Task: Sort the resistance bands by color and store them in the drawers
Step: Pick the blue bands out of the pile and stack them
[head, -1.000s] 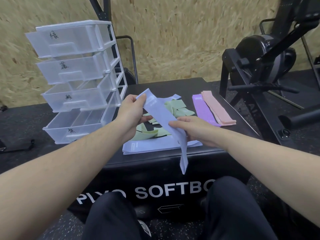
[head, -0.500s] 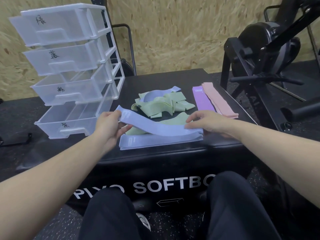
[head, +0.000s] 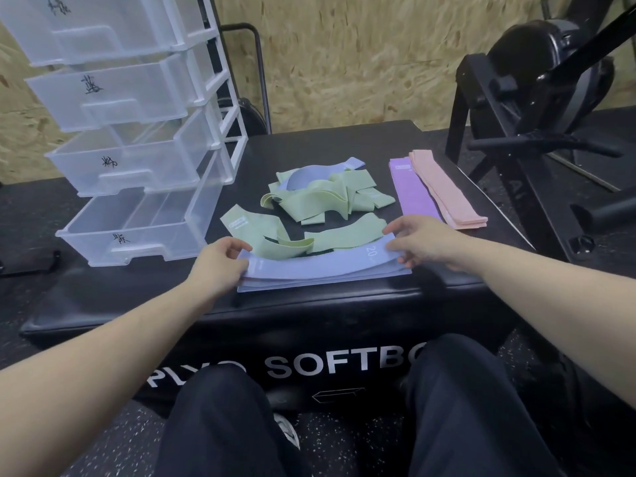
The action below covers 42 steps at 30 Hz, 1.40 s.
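A stack of light blue bands (head: 323,275) lies at the front edge of the black soft box (head: 344,132). My left hand (head: 220,263) pinches the left end of the top blue band, and my right hand (head: 418,241) holds its right end, laying it on the stack. Behind the stack, loose green bands (head: 268,235) spread out, with a tangled green pile (head: 327,201) further back. One more blue band (head: 309,175) is caught in that pile. A purple stack (head: 413,191) and a pink stack (head: 447,191) lie side by side at the right.
A clear plastic drawer unit (head: 137,218) stands at the left of the box, its four marked drawers pulled open and stepped forward. A black exercise machine (head: 550,80) stands to the right. My knees are below the box front.
The blue band that I held up between both hands has come down flat onto the blue stack. Both hands moved lower and apart to its two ends.
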Each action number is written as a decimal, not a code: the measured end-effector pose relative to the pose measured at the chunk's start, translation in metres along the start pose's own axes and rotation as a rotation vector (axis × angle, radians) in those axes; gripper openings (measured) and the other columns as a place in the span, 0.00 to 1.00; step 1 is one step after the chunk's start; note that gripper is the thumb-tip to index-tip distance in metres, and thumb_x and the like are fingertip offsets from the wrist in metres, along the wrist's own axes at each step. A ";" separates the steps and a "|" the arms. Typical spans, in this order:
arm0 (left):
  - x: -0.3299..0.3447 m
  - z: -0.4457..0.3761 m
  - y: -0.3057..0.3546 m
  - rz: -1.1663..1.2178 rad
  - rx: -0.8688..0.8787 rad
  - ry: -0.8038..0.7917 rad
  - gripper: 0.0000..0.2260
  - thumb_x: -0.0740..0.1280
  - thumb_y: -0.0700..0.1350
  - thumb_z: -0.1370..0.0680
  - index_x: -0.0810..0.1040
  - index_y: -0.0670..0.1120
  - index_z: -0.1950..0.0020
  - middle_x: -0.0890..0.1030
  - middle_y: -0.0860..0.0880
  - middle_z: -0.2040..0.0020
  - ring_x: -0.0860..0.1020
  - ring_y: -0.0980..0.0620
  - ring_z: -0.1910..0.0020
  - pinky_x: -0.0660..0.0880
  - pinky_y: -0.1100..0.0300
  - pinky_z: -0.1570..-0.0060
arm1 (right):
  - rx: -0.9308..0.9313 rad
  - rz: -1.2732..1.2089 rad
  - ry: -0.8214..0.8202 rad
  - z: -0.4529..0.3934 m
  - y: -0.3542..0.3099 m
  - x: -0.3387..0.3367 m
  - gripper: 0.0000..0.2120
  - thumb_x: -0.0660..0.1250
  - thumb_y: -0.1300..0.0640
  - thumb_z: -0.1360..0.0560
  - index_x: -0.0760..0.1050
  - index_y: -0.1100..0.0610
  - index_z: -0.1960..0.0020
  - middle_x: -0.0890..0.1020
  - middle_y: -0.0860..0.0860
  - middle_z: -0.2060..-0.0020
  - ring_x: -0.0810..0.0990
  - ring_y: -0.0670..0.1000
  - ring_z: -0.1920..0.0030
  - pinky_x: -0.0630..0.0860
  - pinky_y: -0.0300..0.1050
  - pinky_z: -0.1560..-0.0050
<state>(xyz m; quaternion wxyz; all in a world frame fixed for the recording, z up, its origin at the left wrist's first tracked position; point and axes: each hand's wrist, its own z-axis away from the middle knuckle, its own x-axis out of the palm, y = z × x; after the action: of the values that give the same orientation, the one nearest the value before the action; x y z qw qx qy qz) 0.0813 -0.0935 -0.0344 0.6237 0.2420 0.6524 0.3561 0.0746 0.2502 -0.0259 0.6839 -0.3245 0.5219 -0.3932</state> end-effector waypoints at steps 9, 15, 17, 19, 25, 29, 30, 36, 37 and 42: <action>0.000 -0.006 -0.005 -0.389 0.215 0.046 0.13 0.66 0.41 0.27 0.77 0.53 0.44 0.71 0.54 0.46 0.76 0.54 0.53 0.72 0.56 0.56 | -0.168 0.423 0.157 -0.003 -0.002 0.011 0.14 0.69 0.60 0.27 0.74 0.50 0.42 0.75 0.46 0.63 0.73 0.48 0.64 0.70 0.43 0.62; 0.001 -0.023 0.020 -0.323 0.365 0.085 0.08 0.66 0.46 0.24 0.78 0.55 0.46 0.72 0.56 0.45 0.76 0.53 0.56 0.73 0.56 0.54 | -0.241 0.404 0.208 -0.022 -0.026 0.012 0.05 0.68 0.56 0.24 0.76 0.47 0.49 0.76 0.45 0.62 0.75 0.48 0.61 0.70 0.41 0.63; 0.003 -0.033 0.031 -0.309 0.401 0.068 0.07 0.65 0.46 0.24 0.76 0.56 0.48 0.74 0.56 0.48 0.75 0.53 0.56 0.73 0.55 0.55 | -0.247 0.379 0.211 -0.030 -0.035 0.016 0.04 0.66 0.55 0.24 0.77 0.47 0.51 0.77 0.46 0.60 0.74 0.48 0.64 0.69 0.42 0.67; 0.007 -0.045 0.042 -0.296 0.416 0.049 0.07 0.65 0.45 0.24 0.76 0.56 0.49 0.76 0.56 0.48 0.75 0.53 0.53 0.72 0.56 0.54 | -0.254 0.354 0.201 -0.039 -0.043 0.021 0.04 0.65 0.54 0.23 0.78 0.48 0.51 0.78 0.45 0.60 0.74 0.47 0.66 0.69 0.40 0.69; 0.026 -0.088 0.062 -0.235 0.372 0.009 0.09 0.63 0.47 0.21 0.76 0.53 0.41 0.79 0.56 0.43 0.77 0.55 0.46 0.75 0.57 0.49 | -0.319 0.348 0.186 -0.077 -0.060 0.034 0.06 0.64 0.53 0.23 0.78 0.46 0.50 0.80 0.43 0.58 0.78 0.45 0.61 0.74 0.43 0.59; 0.037 -0.129 0.067 -0.283 0.315 0.016 0.10 0.61 0.52 0.20 0.74 0.54 0.39 0.78 0.55 0.37 0.78 0.51 0.45 0.76 0.50 0.45 | -0.372 0.375 0.213 -0.109 -0.070 0.041 0.06 0.63 0.56 0.23 0.78 0.48 0.50 0.78 0.43 0.58 0.80 0.48 0.64 0.72 0.42 0.63; 0.040 -0.139 0.067 -0.298 0.308 0.021 0.10 0.60 0.52 0.20 0.74 0.55 0.39 0.78 0.55 0.38 0.79 0.50 0.48 0.77 0.50 0.47 | -0.389 0.384 0.225 -0.117 -0.071 0.043 0.06 0.63 0.56 0.23 0.78 0.48 0.51 0.78 0.43 0.57 0.80 0.49 0.63 0.72 0.43 0.63; 0.061 -0.194 0.069 -0.390 0.279 -0.097 0.10 0.60 0.49 0.21 0.81 0.54 0.49 0.80 0.52 0.47 0.76 0.48 0.44 0.75 0.52 0.47 | -0.459 0.457 0.278 -0.158 -0.072 0.048 0.08 0.63 0.57 0.24 0.79 0.49 0.48 0.78 0.45 0.51 0.72 0.47 0.50 0.66 0.43 0.56; 0.065 -0.201 0.069 -0.413 0.272 -0.125 0.11 0.59 0.49 0.21 0.81 0.52 0.54 0.80 0.50 0.52 0.75 0.46 0.43 0.75 0.53 0.48 | -0.454 0.455 0.278 -0.161 -0.072 0.048 0.08 0.63 0.57 0.24 0.79 0.49 0.48 0.78 0.45 0.51 0.72 0.48 0.50 0.67 0.44 0.55; 0.073 -0.212 0.070 -0.358 0.297 -0.062 0.10 0.55 0.43 0.22 0.65 0.44 0.64 0.68 0.47 0.64 0.66 0.44 0.63 0.63 0.56 0.68 | -0.394 0.353 0.192 -0.168 -0.068 0.046 0.07 0.63 0.56 0.23 0.76 0.47 0.47 0.78 0.44 0.50 0.74 0.42 0.60 0.73 0.44 0.57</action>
<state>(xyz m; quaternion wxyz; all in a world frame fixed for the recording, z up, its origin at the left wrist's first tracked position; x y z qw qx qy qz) -0.1442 -0.0287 -0.0347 0.6543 0.2224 0.7105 0.1325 -0.0945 0.1718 -0.0303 0.6129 -0.3169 0.6990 -0.1878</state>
